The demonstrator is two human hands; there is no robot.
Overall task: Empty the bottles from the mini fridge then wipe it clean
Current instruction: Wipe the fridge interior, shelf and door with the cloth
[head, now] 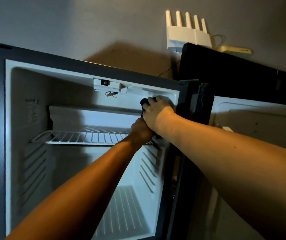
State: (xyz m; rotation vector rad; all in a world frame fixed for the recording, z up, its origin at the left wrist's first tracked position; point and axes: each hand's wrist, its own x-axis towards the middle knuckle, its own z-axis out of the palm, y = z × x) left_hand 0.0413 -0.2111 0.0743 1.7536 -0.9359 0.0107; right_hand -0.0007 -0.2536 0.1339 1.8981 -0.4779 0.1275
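Observation:
The mini fridge stands open, and no bottle shows inside it. A white wire shelf spans the middle of the cavity. My right hand grips a dark cloth and holds it against the upper right corner of the inner wall. Just below and touching it, my left hand is curled into a fist. A dark strip of the cloth runs down into that fist. What lies inside the left palm is mostly hidden.
The fridge door hangs open to the right, its white liner facing me. A lamp and switch housing sits under the fridge ceiling. A white router with antennas hangs on the wall above a black box.

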